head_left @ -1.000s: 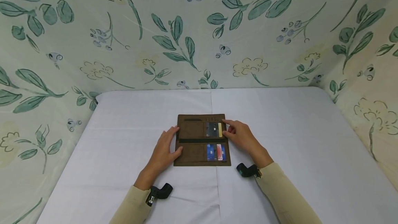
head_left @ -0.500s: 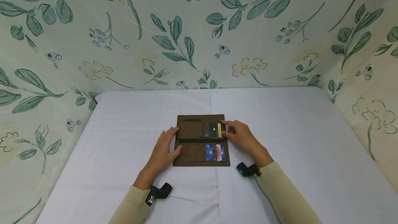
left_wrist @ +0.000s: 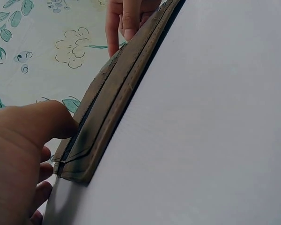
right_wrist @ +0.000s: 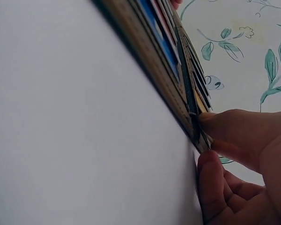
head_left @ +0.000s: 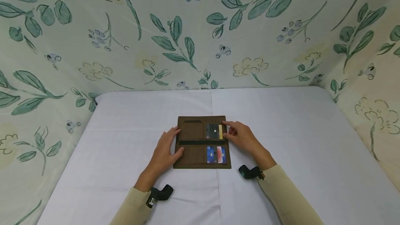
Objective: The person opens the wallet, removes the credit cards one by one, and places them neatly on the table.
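An unfolded brown wallet [head_left: 193,155] lies on the white cloth, cards [head_left: 216,155] showing in its right-hand slots on both halves. A dark band crosses it at the fold. My left hand [head_left: 163,150] holds the wallet's left edge; in the left wrist view the thumb [left_wrist: 56,121] rests over the fold and the other fingers curl beside the end. On the opposite side, my right hand [head_left: 242,135] pinches the right edge, index finger near the upper corner. From the right wrist, its thumb [right_wrist: 225,123] presses on the wallet by the card ends, with curled fingers below.
A white cloth [head_left: 125,114] covers the table under the wallet. Behind it and along the sides hangs a leaf-and-flower patterned curtain [head_left: 187,72]. Each wrist wears a small black camera, one on the left [head_left: 162,193] and one on the right [head_left: 248,172].
Hardly anything differs. The wallet sits a few pixels lower in the head view, and both hands keep their places at its edges.
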The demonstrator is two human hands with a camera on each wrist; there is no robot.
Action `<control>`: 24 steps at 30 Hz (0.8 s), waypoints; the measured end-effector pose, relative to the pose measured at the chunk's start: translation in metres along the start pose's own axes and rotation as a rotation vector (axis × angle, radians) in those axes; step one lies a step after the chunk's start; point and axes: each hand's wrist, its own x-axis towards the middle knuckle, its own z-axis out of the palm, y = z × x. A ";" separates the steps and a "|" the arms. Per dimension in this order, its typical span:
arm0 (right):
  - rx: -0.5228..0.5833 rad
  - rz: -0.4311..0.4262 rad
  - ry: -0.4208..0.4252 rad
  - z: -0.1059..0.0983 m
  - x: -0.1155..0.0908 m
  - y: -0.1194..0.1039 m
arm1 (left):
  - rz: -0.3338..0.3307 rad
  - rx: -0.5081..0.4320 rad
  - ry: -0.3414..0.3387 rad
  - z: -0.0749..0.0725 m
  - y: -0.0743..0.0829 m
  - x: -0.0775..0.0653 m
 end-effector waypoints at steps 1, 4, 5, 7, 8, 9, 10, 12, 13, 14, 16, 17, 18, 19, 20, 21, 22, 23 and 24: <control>0.008 -0.003 0.006 0.000 -0.001 0.000 | 0.002 0.002 -0.006 0.000 0.000 0.000; 0.041 -0.005 0.026 -0.001 -0.003 -0.001 | 0.006 0.013 -0.026 0.000 0.000 0.000; 0.051 -0.003 0.032 -0.001 -0.004 -0.001 | 0.009 0.015 -0.032 0.001 0.000 0.000; 0.078 0.005 0.043 0.000 -0.006 -0.001 | 0.012 0.022 -0.040 0.001 0.000 0.001; 0.087 0.007 0.046 0.000 -0.006 -0.001 | 0.012 0.025 -0.044 0.001 0.000 0.001; 0.095 0.012 0.049 0.000 -0.006 -0.002 | 0.013 0.028 -0.048 0.001 0.000 0.002; 0.103 0.017 0.052 0.000 -0.007 -0.002 | 0.014 0.032 -0.052 0.001 0.000 0.002; 0.116 0.032 0.057 0.001 -0.007 -0.003 | 0.016 0.042 -0.059 0.001 0.000 0.003; 0.120 0.043 0.059 0.002 -0.006 -0.004 | 0.018 0.047 -0.061 0.001 0.001 0.003; 0.123 0.055 0.058 0.002 -0.006 -0.005 | 0.019 0.050 -0.063 0.000 0.001 0.003; 0.134 0.071 0.059 0.002 -0.005 -0.006 | 0.019 0.057 -0.066 0.000 0.000 0.003; 0.138 0.078 0.059 0.003 -0.004 -0.007 | 0.019 0.060 -0.067 0.000 0.001 0.003; 0.143 0.084 0.056 0.003 -0.003 -0.007 | 0.018 0.061 -0.068 0.000 0.001 0.003; 0.149 0.089 0.053 0.003 -0.003 -0.007 | 0.018 0.060 -0.066 0.000 0.001 0.002; 0.157 0.092 0.051 0.003 -0.002 -0.007 | 0.018 0.059 -0.066 0.000 0.001 0.002; 0.162 0.095 0.048 0.003 -0.001 -0.007 | 0.017 0.060 -0.066 -0.001 0.000 0.002; 0.167 0.101 0.044 0.004 0.000 -0.007 | 0.015 0.060 -0.065 -0.001 0.000 0.002; 0.171 0.109 0.037 0.004 0.001 -0.007 | 0.016 0.062 -0.064 -0.001 0.000 0.001; 0.174 0.120 0.028 0.004 0.002 -0.008 | 0.015 0.064 -0.064 -0.001 -0.001 0.001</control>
